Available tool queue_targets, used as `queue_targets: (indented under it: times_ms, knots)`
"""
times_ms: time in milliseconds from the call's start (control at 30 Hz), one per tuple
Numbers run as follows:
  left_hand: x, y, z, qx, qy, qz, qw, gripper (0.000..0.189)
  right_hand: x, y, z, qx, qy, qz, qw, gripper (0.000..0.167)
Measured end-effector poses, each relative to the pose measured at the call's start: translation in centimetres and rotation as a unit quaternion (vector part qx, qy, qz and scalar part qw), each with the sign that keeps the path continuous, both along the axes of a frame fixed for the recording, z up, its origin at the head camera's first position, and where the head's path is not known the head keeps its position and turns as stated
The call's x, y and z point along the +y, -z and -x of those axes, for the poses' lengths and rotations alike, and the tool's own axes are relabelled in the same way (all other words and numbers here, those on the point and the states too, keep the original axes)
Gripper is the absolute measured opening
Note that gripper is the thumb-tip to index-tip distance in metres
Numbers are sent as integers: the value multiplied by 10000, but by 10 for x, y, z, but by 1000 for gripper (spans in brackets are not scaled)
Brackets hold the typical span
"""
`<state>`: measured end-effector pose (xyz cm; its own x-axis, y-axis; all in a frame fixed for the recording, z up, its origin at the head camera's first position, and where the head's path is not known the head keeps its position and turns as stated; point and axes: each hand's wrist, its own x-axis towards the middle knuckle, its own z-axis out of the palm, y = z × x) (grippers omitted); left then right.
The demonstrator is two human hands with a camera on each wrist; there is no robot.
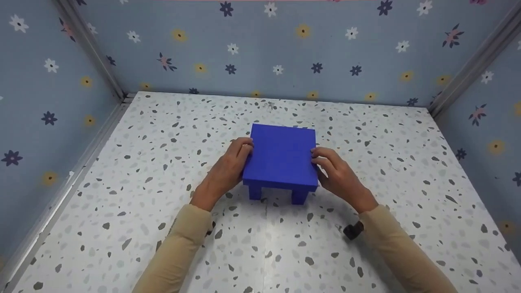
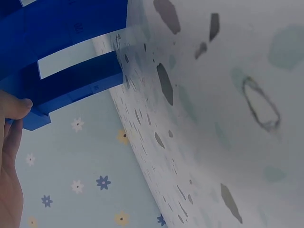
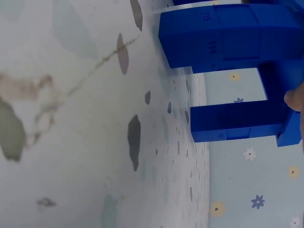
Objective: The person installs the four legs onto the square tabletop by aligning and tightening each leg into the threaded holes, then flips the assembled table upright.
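Note:
A small blue stool [image 1: 283, 156] with a square top and stubby legs stands upright on the speckled table, in the middle of the head view. At its left edge, my left hand [image 1: 226, 169] grips the seat with bent fingers. My right hand [image 1: 341, 175] holds the opposite edge, fingertips at the rim. In the left wrist view a thumb [image 2: 18, 107] presses the seat's edge beside a stool leg [image 2: 78, 80]. The right wrist view shows a fingertip [image 3: 294, 99] against the seat and small printed numbers on a leg [image 3: 228, 40]. The rear legs are hidden in the head view.
The white speckled table [image 1: 264, 248] spreads out on every side of the stool. Blue flowered panels [image 1: 268, 53] close it in at the back, left and right, with metal posts [image 1: 91, 49] at the corners. A black wrist device [image 1: 353, 230] sits by the right sleeve.

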<state>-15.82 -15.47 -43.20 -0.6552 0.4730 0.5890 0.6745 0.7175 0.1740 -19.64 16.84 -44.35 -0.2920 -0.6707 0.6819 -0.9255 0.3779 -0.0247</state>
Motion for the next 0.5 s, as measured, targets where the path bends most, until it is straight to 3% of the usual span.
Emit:
queue_targets:
  times_ms: [500]
  knots:
    - [4,-2,1,-49,-208,76,9997,44,0,-1,0,-140,181,126,9997,41]
